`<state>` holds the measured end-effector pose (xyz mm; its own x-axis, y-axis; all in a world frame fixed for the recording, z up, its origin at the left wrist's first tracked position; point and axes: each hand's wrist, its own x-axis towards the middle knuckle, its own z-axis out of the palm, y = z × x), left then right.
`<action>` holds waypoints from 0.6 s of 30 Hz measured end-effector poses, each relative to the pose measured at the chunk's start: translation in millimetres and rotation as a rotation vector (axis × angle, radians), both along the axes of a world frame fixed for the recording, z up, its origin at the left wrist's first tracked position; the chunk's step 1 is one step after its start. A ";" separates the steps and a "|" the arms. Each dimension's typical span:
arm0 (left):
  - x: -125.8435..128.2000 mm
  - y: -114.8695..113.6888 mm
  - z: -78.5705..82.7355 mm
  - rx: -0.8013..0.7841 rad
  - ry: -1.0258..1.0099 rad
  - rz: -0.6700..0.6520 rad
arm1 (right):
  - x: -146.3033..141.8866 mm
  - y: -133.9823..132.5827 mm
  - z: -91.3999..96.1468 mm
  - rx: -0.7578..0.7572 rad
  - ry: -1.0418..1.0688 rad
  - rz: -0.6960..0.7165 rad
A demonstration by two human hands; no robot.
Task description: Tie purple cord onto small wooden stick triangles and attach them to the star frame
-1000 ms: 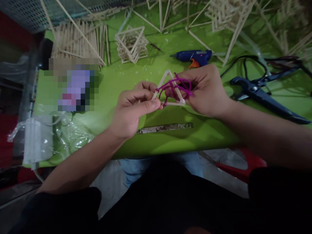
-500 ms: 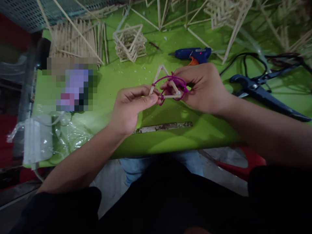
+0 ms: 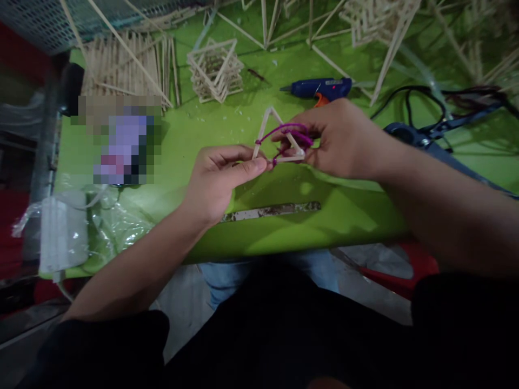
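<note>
**Holding one small triangular frame of three pale wooden sticks (image 3: 262,127) above one lime-green tabletop (image 3: 360,219)**

Pinching the frame's lower left corner between thumb and fingers of the left hand (image 3: 213,181). Curling the fingers of the right hand (image 3: 340,139) narrowly at the frame's right side, gripping one thin purple cord (image 3: 300,127) in several loops. Counting two clear knots: one on the left stick, one on the bottom stick beside the left thumb. Not managing to count the loops, partly hidden by the fingers.

Facing, just beyond the right hand, one blue glue gun with an orange trigger (image 3: 324,89). Reaching with the right forearm across part of one dark-blue, long-handled metal cutting tool (image 3: 441,152). Having one flat, stained metal strip (image 3: 273,211) lying below the frame, nearer the table's edge.

Seeing farther off, on the left, one stacked, open block of pale sticks (image 3: 214,73) and one row of loose pale sticks (image 3: 125,62), too many to count reliably. Seeing near the left forearm one white, box-shaped adapter (image 3: 60,232) and one pixelated, phone-like slab (image 3: 124,143).
</note>
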<state>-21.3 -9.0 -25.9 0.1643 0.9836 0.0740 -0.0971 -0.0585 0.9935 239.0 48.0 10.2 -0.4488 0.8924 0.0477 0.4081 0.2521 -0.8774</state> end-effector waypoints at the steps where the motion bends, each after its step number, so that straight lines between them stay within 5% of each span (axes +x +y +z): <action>1: -0.1 -0.1 -0.5 0.002 -0.003 0.005 | 6.5 6.6 1.4 0.059 -0.084 -0.002; 7: 0.8 1.2 0.5 0.035 -0.029 -0.035 | 25.1 23.4 2.9 0.313 -0.140 0.014; 18: 0.1 0.1 4.4 0.075 0.159 -0.166 | -2.8 -9.4 13.2 -0.040 0.060 0.174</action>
<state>-21.2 -8.9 -21.6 0.3384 0.9350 0.1058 0.0456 -0.1286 0.9906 236.2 38.5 23.4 -0.5943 0.8030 0.0452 0.3074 0.2787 -0.9099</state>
